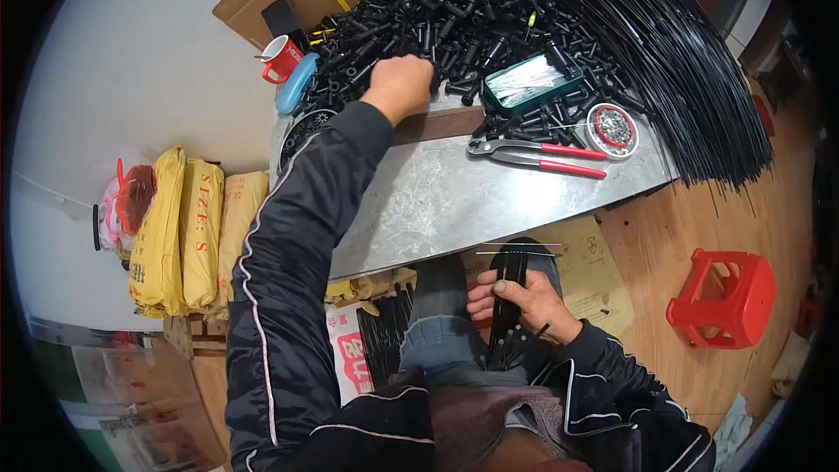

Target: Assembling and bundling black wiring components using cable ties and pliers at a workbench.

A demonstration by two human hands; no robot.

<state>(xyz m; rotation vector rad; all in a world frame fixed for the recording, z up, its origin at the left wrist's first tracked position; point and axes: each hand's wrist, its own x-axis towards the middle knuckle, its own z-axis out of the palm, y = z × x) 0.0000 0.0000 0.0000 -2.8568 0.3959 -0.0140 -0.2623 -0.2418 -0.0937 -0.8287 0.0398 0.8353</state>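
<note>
My left hand (402, 86) reaches over the metal table to the near edge of a heap of black plastic tubular parts (463, 13). It is closed, back upward; its fingertips and anything in them are hidden. Low over my lap, my right hand (529, 301) grips a bundle of thin black rods (505, 319), thumb lying across them. The rods' cut ends fan out below the palm. Thin, light-coloured wires (518, 250) run crosswise at the bundle's far end. Pincers (542, 157) with red handles lie on the table between the two hands.
A green tray of white strips (533, 83) and a round tub of small metal pieces (612, 129) stand by the heap. Long black rods (682, 52) overhang the table's right edge. A red mug (281, 59) is at left, a red stool (724, 297) on the floor.
</note>
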